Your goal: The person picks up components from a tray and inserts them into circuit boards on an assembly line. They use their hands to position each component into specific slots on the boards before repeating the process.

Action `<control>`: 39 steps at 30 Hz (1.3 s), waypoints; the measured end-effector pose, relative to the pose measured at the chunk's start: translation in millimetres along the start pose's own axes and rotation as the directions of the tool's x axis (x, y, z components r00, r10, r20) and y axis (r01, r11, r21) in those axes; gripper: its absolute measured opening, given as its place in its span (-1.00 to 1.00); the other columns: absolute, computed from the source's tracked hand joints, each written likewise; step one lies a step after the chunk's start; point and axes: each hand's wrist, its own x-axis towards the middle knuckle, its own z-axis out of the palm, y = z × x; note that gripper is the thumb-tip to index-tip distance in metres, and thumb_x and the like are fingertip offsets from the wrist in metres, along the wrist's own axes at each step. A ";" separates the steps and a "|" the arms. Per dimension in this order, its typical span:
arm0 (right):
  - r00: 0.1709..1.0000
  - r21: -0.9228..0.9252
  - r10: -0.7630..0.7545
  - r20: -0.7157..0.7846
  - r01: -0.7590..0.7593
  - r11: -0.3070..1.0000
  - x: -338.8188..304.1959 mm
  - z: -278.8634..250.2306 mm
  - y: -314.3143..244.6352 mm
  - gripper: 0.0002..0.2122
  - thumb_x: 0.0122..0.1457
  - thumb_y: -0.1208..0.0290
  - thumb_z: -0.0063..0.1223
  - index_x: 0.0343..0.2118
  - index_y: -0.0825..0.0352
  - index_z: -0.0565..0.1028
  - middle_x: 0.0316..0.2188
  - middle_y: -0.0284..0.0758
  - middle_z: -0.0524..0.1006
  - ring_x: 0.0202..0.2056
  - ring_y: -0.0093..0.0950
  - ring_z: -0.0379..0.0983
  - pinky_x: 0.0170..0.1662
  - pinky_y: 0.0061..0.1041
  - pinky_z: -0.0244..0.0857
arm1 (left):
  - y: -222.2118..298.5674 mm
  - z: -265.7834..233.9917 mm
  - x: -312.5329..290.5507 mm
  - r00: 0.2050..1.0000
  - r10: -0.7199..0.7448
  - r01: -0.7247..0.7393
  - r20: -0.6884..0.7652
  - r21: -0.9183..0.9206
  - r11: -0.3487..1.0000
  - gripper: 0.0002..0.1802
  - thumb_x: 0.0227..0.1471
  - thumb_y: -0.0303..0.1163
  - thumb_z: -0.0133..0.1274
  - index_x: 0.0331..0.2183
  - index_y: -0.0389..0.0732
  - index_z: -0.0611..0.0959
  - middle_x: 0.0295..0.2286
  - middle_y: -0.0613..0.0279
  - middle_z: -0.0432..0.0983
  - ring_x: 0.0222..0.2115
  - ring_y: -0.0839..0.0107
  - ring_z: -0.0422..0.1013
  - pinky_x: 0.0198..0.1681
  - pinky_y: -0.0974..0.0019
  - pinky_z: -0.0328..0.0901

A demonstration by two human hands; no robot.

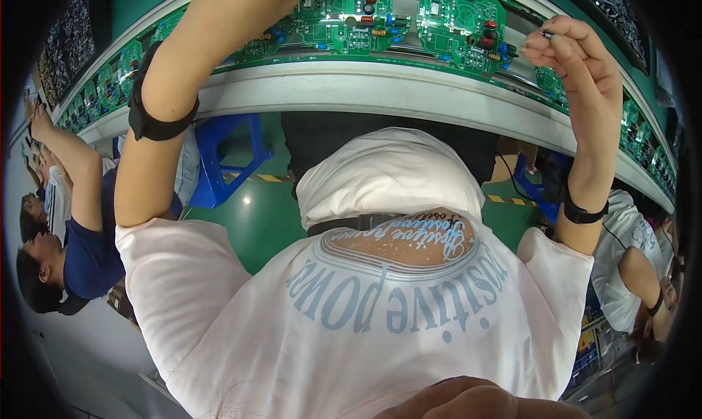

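Note:
My right hand (578,61) is raised at the right, above the conveyor's near rail. Its fingertips pinch a small dark electronic part (545,33) beside a round green circuit board (459,24) that carries red, blue and black components. My left forearm, with a black wrist strap (157,115), reaches up over the belt to the top edge, and the hand itself is cut off there. Another green circuit board (351,17) lies on the belt next to that arm. My white printed shirt (380,295) fills the lower half.
A curved conveyor (380,90) with a grey rail carries a long row of green boards. A blue stool (219,156) stands on the green floor below it. A seated person in a dark blue shirt (80,251) works at the left, and another person in white (629,273) at the right.

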 end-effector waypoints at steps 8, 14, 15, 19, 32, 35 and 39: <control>0.976 -0.247 -0.211 0.042 0.215 0.945 -4.5 27.7 -0.3 -0.80 0.34 0.67 0.00 -0.02 0.52 0.52 -0.09 -0.15 0.64 -0.07 -0.30 0.63 0.02 -0.46 0.48 | 38.2 -20.3 28.8 0.838 -0.444 0.245 0.317 0.507 0.826 -0.88 -0.01 -0.57 0.23 -0.33 -0.30 0.70 -0.32 0.13 0.63 -0.30 0.10 0.56 -0.24 0.20 0.45; 0.986 -0.292 -0.159 -0.053 0.137 0.947 -12.0 35.8 -13.5 -0.81 0.38 0.67 -0.05 -0.02 0.61 0.48 -0.12 -0.09 0.63 -0.04 -0.32 0.62 0.08 -0.46 0.48 | 34.2 -18.4 35.2 0.814 -0.492 0.342 0.307 0.432 0.835 -0.88 -0.01 -0.57 0.23 -0.34 -0.32 0.69 -0.34 0.10 0.63 -0.31 0.10 0.56 -0.26 0.20 0.45; 0.987 -0.309 -0.155 -0.045 0.133 0.942 -12.7 34.3 -14.1 -0.81 0.37 0.67 -0.04 -0.01 0.61 0.48 -0.14 -0.08 0.63 -0.05 -0.32 0.62 0.07 -0.47 0.49 | 34.3 -18.7 36.1 0.817 -0.480 0.318 0.320 0.445 0.837 -0.89 -0.01 -0.57 0.23 -0.34 -0.32 0.69 -0.34 0.10 0.63 -0.31 0.09 0.56 -0.26 0.19 0.45; 0.986 -0.304 -0.168 -0.002 0.159 0.939 -11.9 31.8 -12.8 -0.80 0.37 0.67 -0.03 -0.01 0.62 0.48 -0.16 -0.06 0.64 -0.07 -0.32 0.63 0.05 -0.47 0.50 | 34.7 -17.5 31.2 0.869 -0.395 0.289 0.297 0.342 0.894 -0.89 -0.02 -0.57 0.23 -0.35 -0.30 0.68 -0.36 0.10 0.62 -0.33 0.08 0.55 -0.27 0.17 0.45; 0.981 -0.308 -0.166 -0.097 0.128 0.943 -15.4 34.5 -13.0 -0.82 0.33 0.69 0.02 -0.04 0.57 0.53 -0.14 -0.13 0.64 -0.09 -0.39 0.63 0.00 -0.50 0.51 | 41.1 -13.5 36.3 0.883 -0.298 0.050 0.361 0.561 0.827 -0.86 -0.07 -0.54 0.23 -0.36 -0.26 0.67 -0.40 0.13 0.60 -0.36 0.07 0.54 -0.29 0.14 0.44; 0.976 -0.499 -0.210 -0.066 0.150 0.854 -18.3 40.8 -10.0 -0.85 0.27 0.71 0.09 -0.12 0.53 0.57 -0.16 -0.19 0.62 -0.12 -0.41 0.60 -0.01 -0.51 0.46 | 28.7 0.4 27.0 0.943 -0.198 0.067 0.267 0.430 0.900 -0.87 -0.06 -0.52 0.23 -0.36 -0.26 0.67 -0.41 0.14 0.60 -0.38 0.08 0.53 -0.30 0.15 0.43; 0.969 -0.689 -0.243 0.047 0.208 0.695 -8.8 54.4 -13.3 -0.86 0.14 0.72 0.19 -0.24 0.44 0.62 -0.21 -0.28 0.56 -0.18 -0.45 0.52 -0.09 -0.53 0.40 | 29.7 3.6 40.2 0.977 -0.132 0.076 0.170 0.304 0.950 -0.88 0.01 -0.48 0.23 -0.33 -0.25 0.69 -0.41 0.14 0.60 -0.41 0.10 0.52 -0.29 0.17 0.43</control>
